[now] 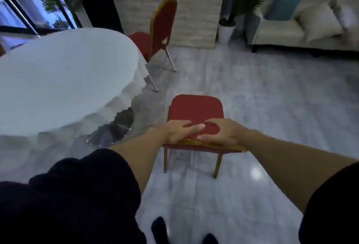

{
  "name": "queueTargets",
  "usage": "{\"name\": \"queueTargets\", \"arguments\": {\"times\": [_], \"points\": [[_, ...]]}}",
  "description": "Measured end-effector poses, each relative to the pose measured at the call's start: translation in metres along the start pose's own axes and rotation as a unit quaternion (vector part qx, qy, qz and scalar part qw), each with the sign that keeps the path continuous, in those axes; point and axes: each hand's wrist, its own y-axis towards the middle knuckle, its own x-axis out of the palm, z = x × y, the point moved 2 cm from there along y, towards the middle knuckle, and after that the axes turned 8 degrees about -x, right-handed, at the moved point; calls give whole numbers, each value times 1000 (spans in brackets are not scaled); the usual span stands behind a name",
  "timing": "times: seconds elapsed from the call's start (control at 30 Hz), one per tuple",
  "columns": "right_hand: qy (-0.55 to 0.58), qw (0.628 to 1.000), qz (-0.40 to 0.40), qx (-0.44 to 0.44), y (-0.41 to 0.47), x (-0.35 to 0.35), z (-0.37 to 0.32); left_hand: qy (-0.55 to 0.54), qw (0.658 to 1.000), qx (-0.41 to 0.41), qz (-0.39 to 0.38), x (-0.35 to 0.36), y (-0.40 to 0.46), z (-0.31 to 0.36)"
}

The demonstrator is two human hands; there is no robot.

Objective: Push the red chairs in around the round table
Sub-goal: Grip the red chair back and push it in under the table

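Both hands grip the top rail of the near chair (195, 108): left hand (177, 130) and right hand (221, 132) side by side, fingers curled over it. The chair stands clear of the worktop (58, 80), to its right, facing away. Advise turning it toward the worktop, then pushing level. Red padded seat, gold metal frame; scalloped white cloth; glossy floor. Far chair (161, 29) appears partly tucked.

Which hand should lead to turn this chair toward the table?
Probably right: both hands hold the chair back; the round table is left, so the right hand pushes the outer side.
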Motion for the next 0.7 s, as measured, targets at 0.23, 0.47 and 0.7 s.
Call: {"name": "queueTargets", "arguments": {"times": [0.23, 0.47, 0.7], "points": [[-98, 995, -25, -24, 6, 41, 27, 120, 991, 46, 47, 28, 8, -21], [-114, 993, -23, -3, 12, 46, 33, 206, 978, 37, -27, 20, 32, -30], [-127, 990, -43, -38, 18, 40, 42, 220, 974, 40, 33, 25, 29, -25]]}}
